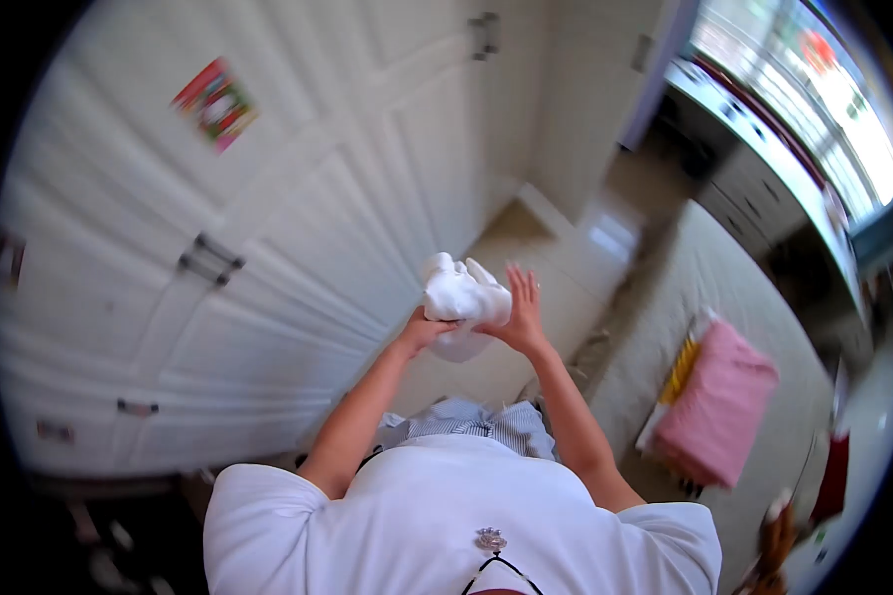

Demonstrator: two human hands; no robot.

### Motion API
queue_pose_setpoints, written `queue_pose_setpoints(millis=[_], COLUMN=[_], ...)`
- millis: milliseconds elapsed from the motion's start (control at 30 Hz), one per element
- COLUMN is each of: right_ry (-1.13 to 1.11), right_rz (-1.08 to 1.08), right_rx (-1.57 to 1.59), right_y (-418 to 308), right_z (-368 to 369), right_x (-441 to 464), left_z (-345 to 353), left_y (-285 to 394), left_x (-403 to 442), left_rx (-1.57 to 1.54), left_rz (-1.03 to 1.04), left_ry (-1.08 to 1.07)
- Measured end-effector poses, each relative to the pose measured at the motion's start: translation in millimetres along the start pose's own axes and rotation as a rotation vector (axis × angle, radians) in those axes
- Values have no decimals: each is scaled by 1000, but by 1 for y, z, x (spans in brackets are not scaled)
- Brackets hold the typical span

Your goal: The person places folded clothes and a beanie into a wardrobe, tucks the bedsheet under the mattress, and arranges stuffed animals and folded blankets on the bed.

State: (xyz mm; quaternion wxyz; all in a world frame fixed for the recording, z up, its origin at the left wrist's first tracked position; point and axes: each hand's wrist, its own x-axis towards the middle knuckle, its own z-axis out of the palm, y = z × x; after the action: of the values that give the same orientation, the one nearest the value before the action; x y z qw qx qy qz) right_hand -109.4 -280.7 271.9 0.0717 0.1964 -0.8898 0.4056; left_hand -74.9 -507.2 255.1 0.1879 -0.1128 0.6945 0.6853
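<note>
A bunched white cloth [454, 291], its exact kind unclear, is held out in front of my body between both hands. My left hand [424, 331] is closed on its lower left side, the fingers partly hidden by the fabric. On the other side, my right hand [522, 315] has its fingers stretched up and apart, with the thumb side against the cloth. Part of the fabric hangs below, between the hands.
White wardrobe doors [298, 198] with dark handles stand close on the left. To the right is a bed [685, 268] carrying a folded pink cloth [721, 402] and a yellow item [679, 371]. A desk [764, 149] runs under the window; tiled floor [556, 263] lies ahead.
</note>
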Motion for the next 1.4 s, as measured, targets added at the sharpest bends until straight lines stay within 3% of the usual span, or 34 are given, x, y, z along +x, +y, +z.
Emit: queue_pose_setpoints(millis=[100, 200, 300, 400, 433, 533, 633, 767, 867, 967, 1067, 1167, 1200, 1267, 1367, 1400], right_ry=[-478, -1138, -1110, -1255, -1261, -1240, -1175, -1099, -1077, -1021, -1034, -1056, -1035, -993, -957, -933], right_rz=[-250, -58, -112, -96, -115, -137, -130, -98, -82, -107, -120, -67, -65, -62, -86, -104], right_rx=[-50, 330, 409, 443, 401, 356, 423, 394, 394, 251, 263, 275, 299, 348, 251, 182], right_y=[-77, -123, -146, -178, -187, -202, -206, -221, -217, -214, -188, -184, -180, -175, -180, -181], right_z=[45, 105, 164, 183, 187, 198, 206, 192, 190, 178, 189, 189, 193, 204, 217, 223], right_x=[34, 51, 42, 48, 52, 67, 83, 104, 115, 118, 118, 113, 109, 100, 91, 85], left_z=[-62, -105, -137, -159, -164, -192, -217, -264, -280, -308, -307, -297, -292, -258, -222, -208], left_y=[6, 1, -11, -18, -12, -26, -13, 35, 77, 73, 80, 77, 75, 91, 67, 60], left_x=[-56, -109, -149, -183, -192, -196, -189, -161, -141, -121, -124, -121, -127, -156, -169, -178], left_rx=[107, 163, 94, 101, -36, 179, 172, 66, -38, 162, 134, 162, 247, 167, 386, 198], left_rz=[16, 38, 124, 59, -2, 261, 358, 604, 655, 638, 588, 498, 375, 365, 672, 723], left_ry=[96, 246, 446, 707, 785, 1075, 1253, 1325, 1370, 1425, 1457, 1587, 1616, 1457, 1725, 1710])
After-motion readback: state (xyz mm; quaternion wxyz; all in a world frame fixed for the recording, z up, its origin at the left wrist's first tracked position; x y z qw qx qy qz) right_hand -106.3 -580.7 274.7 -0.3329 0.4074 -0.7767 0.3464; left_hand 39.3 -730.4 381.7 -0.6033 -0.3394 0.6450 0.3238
